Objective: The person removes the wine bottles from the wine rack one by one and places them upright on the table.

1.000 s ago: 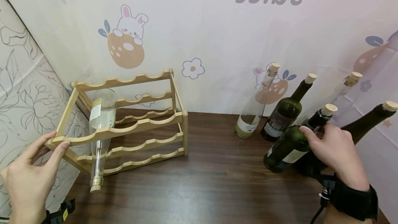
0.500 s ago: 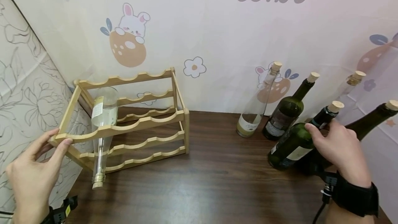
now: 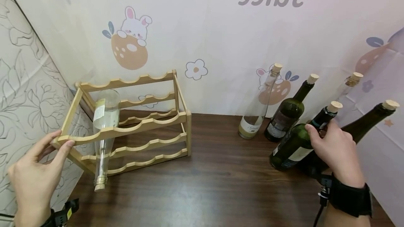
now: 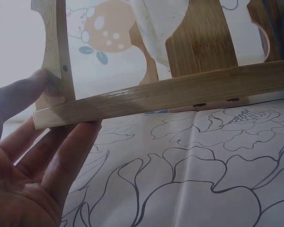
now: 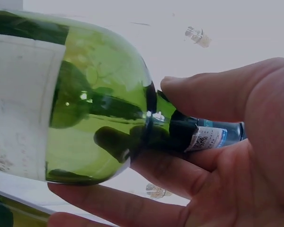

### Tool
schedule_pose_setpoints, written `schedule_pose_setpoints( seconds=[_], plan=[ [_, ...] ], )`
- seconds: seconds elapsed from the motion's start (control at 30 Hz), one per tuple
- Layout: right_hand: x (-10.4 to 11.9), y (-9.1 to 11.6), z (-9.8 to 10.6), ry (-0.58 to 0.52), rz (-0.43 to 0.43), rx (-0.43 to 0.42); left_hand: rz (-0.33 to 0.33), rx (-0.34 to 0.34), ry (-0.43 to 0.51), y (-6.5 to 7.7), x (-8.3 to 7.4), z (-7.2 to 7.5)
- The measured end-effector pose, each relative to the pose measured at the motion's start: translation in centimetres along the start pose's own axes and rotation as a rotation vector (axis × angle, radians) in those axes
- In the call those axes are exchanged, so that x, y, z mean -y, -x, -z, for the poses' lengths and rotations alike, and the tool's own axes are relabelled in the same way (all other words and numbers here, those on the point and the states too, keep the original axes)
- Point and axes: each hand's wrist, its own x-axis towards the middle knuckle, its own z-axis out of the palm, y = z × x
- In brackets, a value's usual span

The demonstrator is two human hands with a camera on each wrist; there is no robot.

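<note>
My left hand (image 3: 34, 174) holds the near left top corner of a pale wooden wine rack (image 3: 161, 123), thumb on the front rail and fingers on the outer side. In the left wrist view the same hand (image 4: 42, 151) pinches the rack's corner (image 4: 132, 97). One clear corked bottle (image 3: 107, 115) lies in the rack, cork toward me. On the right, my right hand (image 3: 336, 150) grips a green wine bottle (image 3: 291, 146) around its neck and shoulder. The right wrist view has the thumb and fingers on opposite sides of that bottle (image 5: 104, 75).
Several corked bottles stand nearby: a clear bottle (image 3: 250, 125), a dark green bottle (image 3: 284, 118), another clear one (image 3: 347, 87) partly hidden, and a tall dark bottle (image 3: 367, 122) behind my right hand. A patterned wall cloth (image 3: 202, 27) backs the brown table (image 3: 205, 185).
The view sways slightly. My right hand and the green wine bottle have shifted very little among the other bottles. My left hand stays on the rack's corner.
</note>
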Motion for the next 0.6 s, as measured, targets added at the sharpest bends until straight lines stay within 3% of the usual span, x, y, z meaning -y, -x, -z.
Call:
schedule_pose_setpoints(
  seconds=[0.6],
  plan=[
    [0.1, 1.5, -2.2, -0.030, 0.023, -0.194, 0.013, -0.011, -0.005, 0.2, 0.2, -0.3]
  ],
)
